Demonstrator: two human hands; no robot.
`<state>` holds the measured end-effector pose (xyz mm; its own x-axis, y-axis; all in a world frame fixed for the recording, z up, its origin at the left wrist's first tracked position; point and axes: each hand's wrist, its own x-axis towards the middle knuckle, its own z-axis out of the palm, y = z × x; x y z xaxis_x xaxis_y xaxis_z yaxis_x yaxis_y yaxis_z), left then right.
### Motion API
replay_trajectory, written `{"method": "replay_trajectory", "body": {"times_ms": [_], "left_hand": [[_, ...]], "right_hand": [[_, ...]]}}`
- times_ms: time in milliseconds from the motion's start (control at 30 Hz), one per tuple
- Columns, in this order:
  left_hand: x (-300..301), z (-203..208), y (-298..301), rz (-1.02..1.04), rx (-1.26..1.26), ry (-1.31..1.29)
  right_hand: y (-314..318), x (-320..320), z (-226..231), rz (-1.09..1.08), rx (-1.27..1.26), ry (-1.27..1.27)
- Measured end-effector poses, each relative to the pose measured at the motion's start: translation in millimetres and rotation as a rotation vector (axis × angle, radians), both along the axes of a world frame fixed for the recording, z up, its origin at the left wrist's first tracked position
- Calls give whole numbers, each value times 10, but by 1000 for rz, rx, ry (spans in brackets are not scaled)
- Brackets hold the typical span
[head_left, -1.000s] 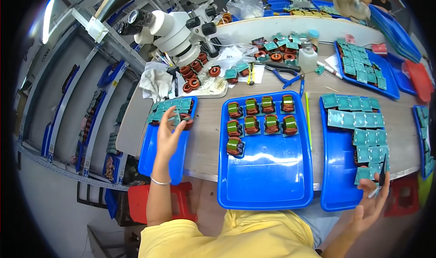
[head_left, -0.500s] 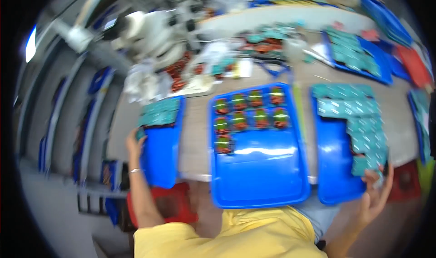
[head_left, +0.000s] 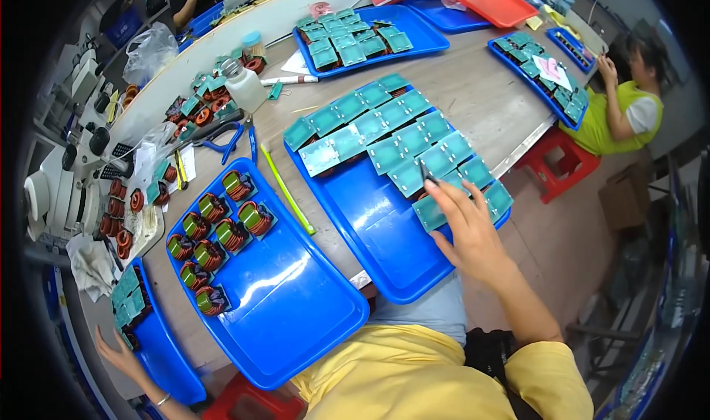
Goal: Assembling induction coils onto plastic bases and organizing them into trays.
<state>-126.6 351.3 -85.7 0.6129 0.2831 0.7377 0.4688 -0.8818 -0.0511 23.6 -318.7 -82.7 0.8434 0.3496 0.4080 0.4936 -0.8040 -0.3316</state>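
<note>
My right hand (head_left: 470,231) is over the right-hand blue tray (head_left: 381,253), its fingers curled around a small dark pointed tool (head_left: 427,173) that I cannot identify exactly. Beneath the fingertips, green circuit boards (head_left: 418,165) lie in close rows, with copper coils partly visible under their edges. At the far left, my left hand (head_left: 118,357) is open, fingers apart, beside a narrow-looking blue tray (head_left: 166,361) bearing more green boards (head_left: 133,305). Between them, a middle blue tray (head_left: 288,324) carries several coil assemblies (head_left: 231,234) with green-yellow tops and reddish windings.
Pliers (head_left: 225,143), a yellow-green strip (head_left: 285,187) and a translucent bottle (head_left: 244,87) lie or stand behind the trays. Farther back is another board-filled tray (head_left: 436,44). A co-worker (head_left: 629,102) sits at the right near a red stool (head_left: 558,165).
The view has swung toward the right and become sharper. My left hand, earlier at a board on the left tray, is now apart from it; my right hand has moved up over the boards.
</note>
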Motion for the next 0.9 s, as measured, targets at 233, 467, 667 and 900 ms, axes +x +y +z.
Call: {"method": "replay_trajectory", "body": {"times_ms": [233,467,667,900], "left_hand": [[753,533,-1738,-549,-350,-97],[1203,794,-3723,-1419,-368,397],[1282,711,-3954,-1618,-358,448],[1280,719,-3769,-1575,-1001,497]], "right_hand": [[-15,141,78,248,74,30],[396,-59,282,328,958,453],[773,-204,527,401,1234,781],[889,-310,426,339,1185,582]]}}
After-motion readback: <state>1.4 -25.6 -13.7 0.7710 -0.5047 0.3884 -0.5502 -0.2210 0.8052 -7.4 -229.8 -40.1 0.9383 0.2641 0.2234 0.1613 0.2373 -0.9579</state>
